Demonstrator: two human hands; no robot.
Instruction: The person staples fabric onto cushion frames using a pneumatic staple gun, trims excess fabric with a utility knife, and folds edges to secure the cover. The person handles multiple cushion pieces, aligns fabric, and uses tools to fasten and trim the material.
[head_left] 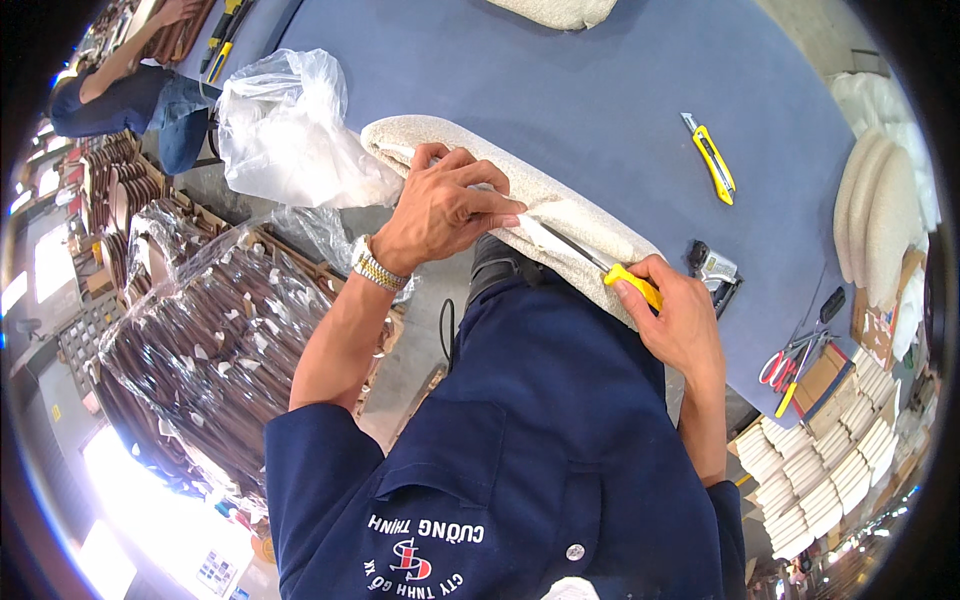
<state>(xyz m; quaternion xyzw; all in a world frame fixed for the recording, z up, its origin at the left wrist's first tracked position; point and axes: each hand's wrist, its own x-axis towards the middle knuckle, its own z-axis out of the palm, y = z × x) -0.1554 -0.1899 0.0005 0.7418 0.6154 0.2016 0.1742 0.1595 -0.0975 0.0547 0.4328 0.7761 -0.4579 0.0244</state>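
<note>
A cream, textured-fabric seat cushion point(600, 225) stands tilted on edge at the near side of the blue table, against my waist. My left hand point(445, 205) is closed on the edge of its fabric, thumb and fingers pinching a fold. In my right hand point(675, 315) is a yellow-handled screwdriver point(634, 286), gripped by its handle. Its thin dark shaft points left along the fabric edge toward my left fingertips. The tip is hard to make out at the fold.
On the blue table point(600, 90) lie a yellow utility knife point(711, 160), a staple gun point(714, 268) and red-handled scissors point(775, 368). A clear plastic bag point(285, 130) sits left. Cushions point(870, 205) stack right. Wrapped brown parts point(210, 350) and another person point(130, 100) are at left.
</note>
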